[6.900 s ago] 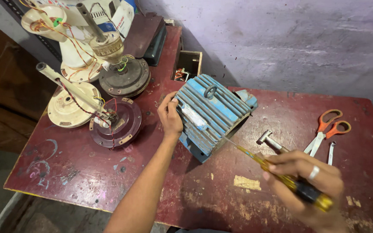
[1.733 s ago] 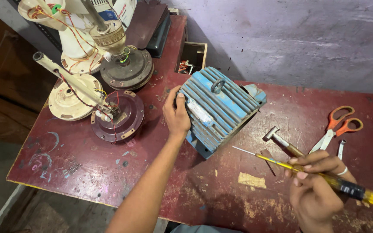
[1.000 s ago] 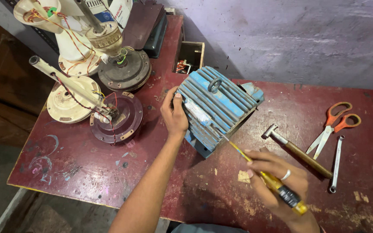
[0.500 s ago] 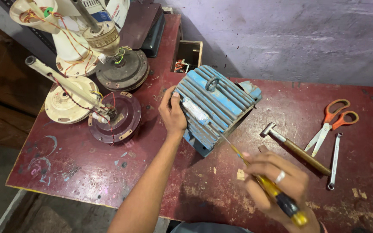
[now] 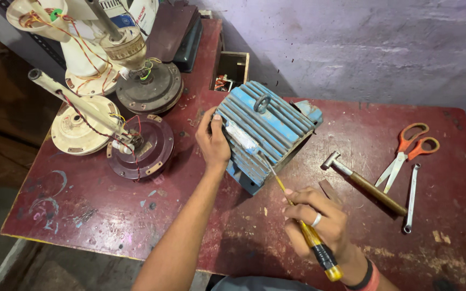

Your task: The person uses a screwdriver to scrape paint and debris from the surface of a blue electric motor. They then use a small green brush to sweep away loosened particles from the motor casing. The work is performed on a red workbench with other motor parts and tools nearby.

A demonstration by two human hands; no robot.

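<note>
Bracing the blue ribbed motor housing near the middle of the dark red worktable, the left hand is clamped flat against its end face, fingers curled over the edge. The right hand is closed round the yellow-and-black handle of a long screwdriver, ring on one finger, and the thin shaft runs up and left so the tip sits against the side of the casing, just below a pale rectangular plate — a worn label, whitish, lying slantwise along the fins. Good practice here, by my reading: keep the shaft in line with whatever the tip is seated in, push along the tool's length and not sideways, and let the bracing hand take the load so the casing doesn't slide — and keep those left fingers out of the blade's path. A lifting ring stands on top of the housing. To the right, well apart, lie a small hammer, orange-handled scissors and a slim spanner. Up left, a cluster of ceiling-fan motors with loose coloured wires. Behind them a white container carries a blue and red printed label, only partly in view, and a small open wooden box sits against the wall.
</note>
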